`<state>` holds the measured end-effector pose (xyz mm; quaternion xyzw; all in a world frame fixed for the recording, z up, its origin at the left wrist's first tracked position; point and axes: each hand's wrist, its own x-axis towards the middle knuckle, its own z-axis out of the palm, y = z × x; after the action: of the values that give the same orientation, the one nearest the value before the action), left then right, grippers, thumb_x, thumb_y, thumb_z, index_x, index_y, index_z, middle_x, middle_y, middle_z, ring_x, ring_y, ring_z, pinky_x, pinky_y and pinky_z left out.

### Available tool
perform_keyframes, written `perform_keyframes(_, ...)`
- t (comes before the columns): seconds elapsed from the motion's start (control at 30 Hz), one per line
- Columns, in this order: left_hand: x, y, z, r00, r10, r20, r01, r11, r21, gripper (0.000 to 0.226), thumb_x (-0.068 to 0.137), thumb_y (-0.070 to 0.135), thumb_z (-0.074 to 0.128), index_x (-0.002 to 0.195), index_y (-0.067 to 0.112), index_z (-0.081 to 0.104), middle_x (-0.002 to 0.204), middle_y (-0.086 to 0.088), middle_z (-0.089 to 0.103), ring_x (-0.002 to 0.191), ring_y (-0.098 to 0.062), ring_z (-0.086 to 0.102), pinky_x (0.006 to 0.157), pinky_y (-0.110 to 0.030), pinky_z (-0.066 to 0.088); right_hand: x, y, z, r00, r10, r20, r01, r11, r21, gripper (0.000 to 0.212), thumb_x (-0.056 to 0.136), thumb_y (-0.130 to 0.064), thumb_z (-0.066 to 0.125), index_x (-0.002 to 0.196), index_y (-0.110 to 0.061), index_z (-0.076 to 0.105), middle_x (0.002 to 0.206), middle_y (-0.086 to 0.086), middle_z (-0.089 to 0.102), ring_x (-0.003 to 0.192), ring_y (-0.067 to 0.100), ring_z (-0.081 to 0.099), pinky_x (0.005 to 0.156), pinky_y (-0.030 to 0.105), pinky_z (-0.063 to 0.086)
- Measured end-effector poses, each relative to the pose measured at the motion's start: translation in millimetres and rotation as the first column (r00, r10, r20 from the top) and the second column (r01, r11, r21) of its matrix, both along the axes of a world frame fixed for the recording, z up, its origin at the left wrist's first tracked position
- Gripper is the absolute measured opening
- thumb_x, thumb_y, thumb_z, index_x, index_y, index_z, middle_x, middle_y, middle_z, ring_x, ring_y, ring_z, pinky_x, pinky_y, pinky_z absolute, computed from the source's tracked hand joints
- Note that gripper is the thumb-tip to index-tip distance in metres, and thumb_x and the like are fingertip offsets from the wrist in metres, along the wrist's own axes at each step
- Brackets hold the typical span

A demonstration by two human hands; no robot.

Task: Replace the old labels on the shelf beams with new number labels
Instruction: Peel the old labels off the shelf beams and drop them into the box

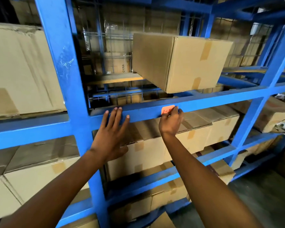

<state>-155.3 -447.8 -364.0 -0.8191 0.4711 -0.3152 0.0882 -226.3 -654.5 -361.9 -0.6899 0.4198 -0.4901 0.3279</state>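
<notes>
Bracing against the blue shelf beam (143,111), I lay my left hand (113,129) flat with fingers straight, seemingly for steadiness, while my right hand (171,121) pinches the orange label (167,109) stuck on that beam's face, probably to work it.

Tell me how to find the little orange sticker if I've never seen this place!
Find the blue metal shelf beam running across the middle, under the big brown cardboard box. The small orange paper label sits on it, at the right hand. It is the only orange thing there, with handwriting on it.
</notes>
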Motion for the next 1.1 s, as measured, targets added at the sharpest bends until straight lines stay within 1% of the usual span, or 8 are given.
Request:
perform_keyframes(0.13,-4,-1,1,0.999,0.006,-0.049,-0.007,1.0,-0.014,0.105,0.072,0.066,0.048,0.149,0.012,0.001,0.155,-0.027,-0.004,0.143,-0.039,-0.008,0.116,-0.055,-0.003,-1,-3,2,0.999,-0.001,0.053,0.0,1.0,0.007,0.036,0.087,-0.012,0.054,0.121,0.0,0.052,0.132,0.022,0.044,0.122,0.036,0.045,0.102,0.045,0.041)
perform_keyframes(0.23,-5,-2,3,0.997,0.017,-0.075,-0.018,1.0,-0.01,0.105,0.071,0.065,0.048,0.149,0.014,-0.001,0.155,-0.026,-0.007,0.143,-0.038,-0.011,0.116,-0.055,-0.004,-4,-3,4,0.995,-0.007,0.1,0.004,1.0,0.029,0.035,0.087,-0.012,0.057,0.12,-0.001,0.055,0.13,0.02,0.047,0.119,0.035,0.048,0.101,0.046,0.043)
perform_keyframes(0.47,-7,-3,4,0.997,0.038,-0.072,-0.038,0.999,-0.001,0.105,0.067,0.065,0.045,0.149,0.014,0.005,0.155,-0.026,-0.004,0.144,-0.037,-0.01,0.117,-0.053,-0.003,-10,-1,4,0.982,-0.003,0.188,-0.002,1.0,0.025,0.026,0.082,-0.01,0.063,0.106,-0.004,0.056,0.114,0.018,0.056,0.109,0.033,0.052,0.095,0.045,0.046)
perform_keyframes(0.67,-2,0,3,0.999,0.009,-0.031,-0.009,1.0,0.002,0.106,0.065,0.064,0.049,0.149,0.013,0.01,0.155,-0.027,0.002,0.143,-0.037,-0.009,0.117,-0.052,-0.003,-18,-7,7,0.963,0.083,0.257,-0.112,0.989,0.1,0.01,0.082,-0.011,0.061,0.09,-0.009,0.055,0.096,0.011,0.065,0.094,0.029,0.062,0.084,0.046,0.052)
perform_keyframes(0.77,0,1,1,1.0,0.01,-0.022,-0.009,1.0,0.015,0.107,0.066,0.065,0.048,0.149,0.014,0.003,0.155,-0.026,-0.005,0.14,-0.035,-0.019,0.116,-0.051,-0.007,-27,1,4,0.936,0.152,0.317,-0.174,0.984,0.041,0.014,0.084,-0.02,0.063,0.079,-0.01,0.054,0.076,0.004,0.059,0.075,0.019,0.058,0.075,0.04,0.052)
perform_keyframes(0.87,-1,1,0,0.999,0.032,-0.016,-0.031,0.999,0.034,0.106,0.069,0.065,0.047,0.148,0.017,-0.004,0.153,-0.027,-0.015,0.138,-0.037,-0.026,0.116,-0.053,-0.009,-33,22,-2,0.883,0.224,0.412,-0.253,0.967,0.018,0.023,0.084,-0.023,0.066,0.07,-0.014,0.05,0.066,0.0,0.054,0.066,0.014,0.054,0.066,0.028,0.048)
perform_keyframes(1.0,-4,12,-6,1.0,-0.014,0.003,0.014,0.996,0.082,0.095,0.071,0.053,0.055,0.148,0.015,0.013,0.151,-0.028,-0.019,0.14,-0.039,-0.021,0.116,-0.053,-0.004,-34,54,-23,0.88,0.266,0.393,-0.307,0.951,0.042,0.027,0.08,-0.008,0.061,0.065,-0.024,0.045,0.064,-0.01,0.05,0.06,-0.001,0.05,0.063,0.016,0.041)
perform_keyframes(1.1,-7,31,-33,0.998,-0.027,-0.056,0.036,0.986,0.16,0.086,0.077,0.047,0.053,0.147,0.016,0.016,0.15,-0.027,-0.021,0.14,-0.039,-0.022,0.117,-0.053,-0.002,-32,79,-54,0.886,0.313,0.342,-0.361,0.929,0.085,0.018,0.082,-0.013,0.063,0.069,-0.02,0.053,0.065,-0.011,0.056,0.06,-0.004,0.054,0.061,0.017,0.043)
